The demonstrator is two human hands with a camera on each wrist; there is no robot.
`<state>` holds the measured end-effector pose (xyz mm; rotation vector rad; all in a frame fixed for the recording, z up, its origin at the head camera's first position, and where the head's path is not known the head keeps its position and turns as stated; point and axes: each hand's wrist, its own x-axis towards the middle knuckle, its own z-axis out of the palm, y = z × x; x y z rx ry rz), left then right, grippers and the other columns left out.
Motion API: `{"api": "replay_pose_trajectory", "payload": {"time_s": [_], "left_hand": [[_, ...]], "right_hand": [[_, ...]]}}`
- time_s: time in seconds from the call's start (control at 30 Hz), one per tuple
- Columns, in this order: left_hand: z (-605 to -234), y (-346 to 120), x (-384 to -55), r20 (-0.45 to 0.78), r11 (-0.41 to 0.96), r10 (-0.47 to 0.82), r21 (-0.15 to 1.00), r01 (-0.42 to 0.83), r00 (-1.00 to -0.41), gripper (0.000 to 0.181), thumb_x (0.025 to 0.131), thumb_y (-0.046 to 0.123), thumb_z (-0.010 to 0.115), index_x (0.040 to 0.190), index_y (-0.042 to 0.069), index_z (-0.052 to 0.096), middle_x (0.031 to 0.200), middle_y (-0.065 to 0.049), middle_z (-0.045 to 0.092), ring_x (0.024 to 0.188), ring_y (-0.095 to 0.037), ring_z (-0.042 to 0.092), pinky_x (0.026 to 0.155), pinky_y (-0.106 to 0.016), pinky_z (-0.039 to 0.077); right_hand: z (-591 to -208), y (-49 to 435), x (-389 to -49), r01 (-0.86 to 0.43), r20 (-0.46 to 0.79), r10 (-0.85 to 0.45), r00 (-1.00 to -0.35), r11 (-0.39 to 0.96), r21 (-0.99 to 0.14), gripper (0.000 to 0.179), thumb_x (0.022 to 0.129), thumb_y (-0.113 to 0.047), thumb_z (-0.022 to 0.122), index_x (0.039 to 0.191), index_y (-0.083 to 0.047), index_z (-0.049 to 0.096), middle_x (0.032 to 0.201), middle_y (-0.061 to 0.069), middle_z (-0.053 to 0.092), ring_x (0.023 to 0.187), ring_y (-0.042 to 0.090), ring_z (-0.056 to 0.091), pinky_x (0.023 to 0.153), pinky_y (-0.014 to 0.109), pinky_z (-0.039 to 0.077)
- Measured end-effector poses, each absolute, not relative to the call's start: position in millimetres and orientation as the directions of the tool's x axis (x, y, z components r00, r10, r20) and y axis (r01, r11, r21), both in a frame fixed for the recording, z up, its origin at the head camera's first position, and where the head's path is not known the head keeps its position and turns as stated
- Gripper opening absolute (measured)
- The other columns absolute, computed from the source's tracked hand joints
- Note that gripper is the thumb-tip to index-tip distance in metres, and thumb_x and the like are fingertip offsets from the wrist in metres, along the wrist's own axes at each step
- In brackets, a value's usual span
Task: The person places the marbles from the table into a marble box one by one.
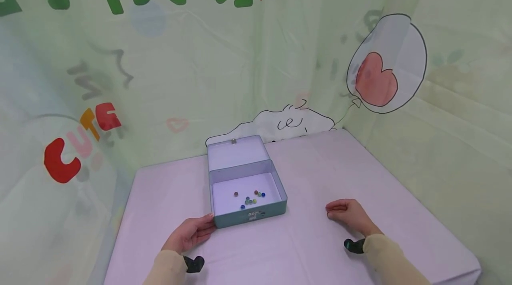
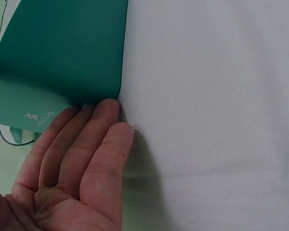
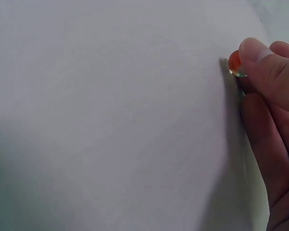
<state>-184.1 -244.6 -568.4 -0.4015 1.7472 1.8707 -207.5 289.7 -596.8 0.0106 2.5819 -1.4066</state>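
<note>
A green tin box [image 1: 251,218] lies on the table with its lid [image 1: 238,154] tipped back and a latch on the lid's edge. Several small glass marbles [image 1: 250,202] are scattered over its floor. My left hand [image 1: 191,234] holds the box at its near left corner. In the left wrist view, that hand's fingertips [image 2: 108,106] meet the low corner of the box, while the thumb barely shows at the frame's edge. Off to the right of the box, low over the cloth, my right hand [image 1: 353,215] pinches an orange and clear marble [image 3: 236,65] between thumb and finger.
A pale cloth covers the table [image 1: 320,174], and its far edge meets a hanging printed curtain [image 1: 224,62]. More curtain hangs along both sides. Dark wrist mounts [image 1: 194,264] stick out at both sleeves.
</note>
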Motion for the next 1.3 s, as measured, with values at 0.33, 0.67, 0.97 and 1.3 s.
{"api": "replay_pose_trajectory", "payload": {"time_s": [0.33, 0.67, 0.97, 1.3], "left_hand": [[-569.3, -244.2, -184.2, -0.539, -0.012, 0.181, 0.835, -0.55, -0.823, 0.057, 0.1, 0.027, 0.067, 0.138, -0.014, 0.054, 0.137, -0.03, 0.061, 0.128, -0.038, 0.064, 0.11, -0.05, 0.051], [-571.4, -245.4, -186.1, -0.554, -0.006, 0.18, 0.826, -0.564, -0.813, 0.058, 0.1, 0.029, 0.068, 0.138, -0.013, 0.055, 0.137, -0.029, 0.063, 0.126, -0.037, 0.065, 0.111, -0.051, 0.051], [-571.2, -244.9, -186.2, -0.547, 0.015, 0.183, 0.832, -0.554, -0.817, 0.06, 0.1, 0.032, 0.066, 0.137, -0.014, 0.055, 0.137, -0.029, 0.061, 0.128, -0.038, 0.063, 0.112, -0.052, 0.049], [-571.3, -245.3, -187.4, -0.552, 0.02, 0.179, 0.83, -0.557, -0.815, 0.06, 0.101, 0.033, 0.066, 0.136, -0.013, 0.056, 0.137, -0.028, 0.062, 0.128, -0.037, 0.064, 0.112, -0.051, 0.049]], "right_hand": [[-561.3, 264.5, -244.3, 0.13, -0.161, -0.096, -0.982, 0.269, -0.954, 0.059, 0.092, -0.025, 0.078, 0.137, 0.007, 0.058, 0.125, 0.014, 0.074, 0.104, 0.005, 0.074, 0.089, 0.016, 0.06], [-518.6, 181.2, -293.7, 0.024, -0.122, -0.224, -0.967, 0.397, -0.917, 0.044, 0.094, -0.024, 0.076, 0.13, -0.001, 0.068, 0.122, 0.013, 0.075, 0.111, 0.024, 0.074, 0.105, 0.041, 0.057], [-516.5, 103.7, -314.7, -0.068, -0.19, -0.367, -0.911, 0.587, -0.807, 0.021, 0.089, -0.011, 0.079, 0.11, -0.008, 0.079, 0.108, 0.008, 0.079, 0.096, 0.017, 0.075, 0.097, 0.041, 0.062], [-517.3, 61.2, -316.1, -0.178, -0.291, -0.438, -0.851, 0.761, -0.624, 0.015, 0.086, -0.004, 0.08, 0.099, -0.011, 0.079, 0.094, 0.003, 0.077, 0.083, 0.012, 0.068, 0.088, 0.034, 0.062]]}}
